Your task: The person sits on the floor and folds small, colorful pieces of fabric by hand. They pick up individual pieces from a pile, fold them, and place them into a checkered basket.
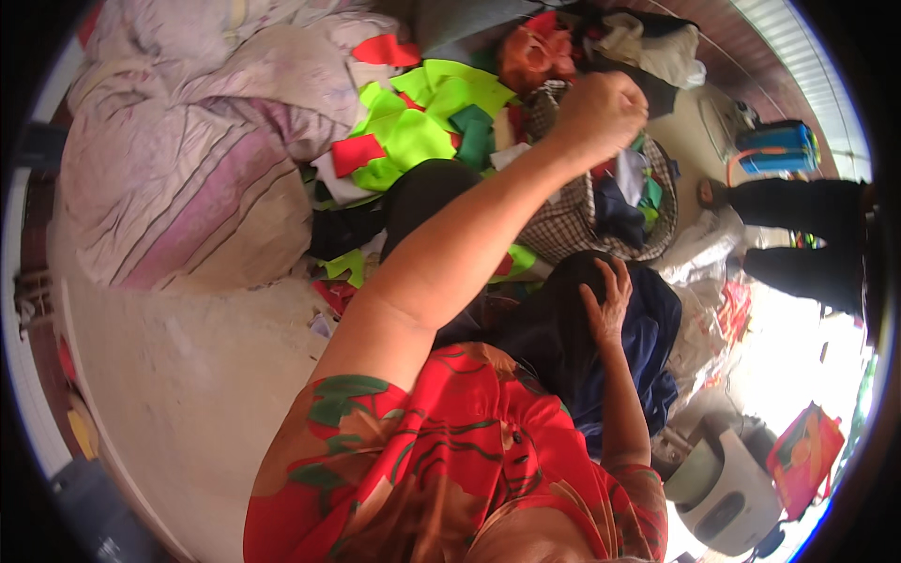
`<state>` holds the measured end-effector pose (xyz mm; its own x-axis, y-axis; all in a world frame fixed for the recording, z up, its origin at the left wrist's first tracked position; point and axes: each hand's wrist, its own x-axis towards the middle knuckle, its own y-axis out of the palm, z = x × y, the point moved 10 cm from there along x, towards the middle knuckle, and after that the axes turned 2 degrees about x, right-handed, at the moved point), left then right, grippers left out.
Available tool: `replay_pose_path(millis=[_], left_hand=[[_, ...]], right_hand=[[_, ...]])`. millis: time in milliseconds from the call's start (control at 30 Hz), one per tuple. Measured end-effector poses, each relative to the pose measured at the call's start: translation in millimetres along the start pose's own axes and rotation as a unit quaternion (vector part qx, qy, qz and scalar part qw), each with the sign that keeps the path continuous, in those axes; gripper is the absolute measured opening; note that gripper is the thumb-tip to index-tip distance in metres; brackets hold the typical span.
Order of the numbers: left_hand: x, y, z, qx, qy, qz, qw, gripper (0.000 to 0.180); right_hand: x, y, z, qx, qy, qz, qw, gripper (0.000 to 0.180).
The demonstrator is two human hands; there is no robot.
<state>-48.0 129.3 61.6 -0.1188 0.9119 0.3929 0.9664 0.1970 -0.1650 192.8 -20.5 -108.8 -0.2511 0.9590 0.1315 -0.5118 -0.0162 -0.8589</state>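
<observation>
My left hand point(605, 114) is raised over a checked fabric basket point(554, 230), the arm reaching across from the left. Its fingers are curled into a fist, and whatever may be inside cannot be made out. Dark blue, green and grey cloth scraps point(621, 202) fill the basket. On my dark-clothed knee rests my right hand point(610, 298), fingers spread and nothing in it. Dark blue cloth point(648, 342) drapes beside that hand. Left of the basket lies a pile of bright green cloth pieces point(413, 131), mixed with red pieces point(358, 153) and a dark green piece point(472, 131).
A large bundle in pale printed fabric point(216, 159) bulges at the left. Behind the basket sits a red plastic bag point(537, 52). At the right, a person in dark trousers point(798, 202) stands near a blue container point(777, 147). A white appliance point(732, 497) is at lower right.
</observation>
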Motion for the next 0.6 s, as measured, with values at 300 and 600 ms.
replay_pose_path(millis=[300, 600], left_hand=[[3, -21, -9, 0.022, -0.044, 0.046, 0.998, 0.019], [-1, -146, 121, 0.166, -0.073, 0.077, 0.98, 0.036]], right_hand=[[6, 3, 2, 0.006, 0.003, 0.026, 1.0, 0.052], [3, 2, -3, 0.008, 0.019, 0.017, 1.0, 0.052]])
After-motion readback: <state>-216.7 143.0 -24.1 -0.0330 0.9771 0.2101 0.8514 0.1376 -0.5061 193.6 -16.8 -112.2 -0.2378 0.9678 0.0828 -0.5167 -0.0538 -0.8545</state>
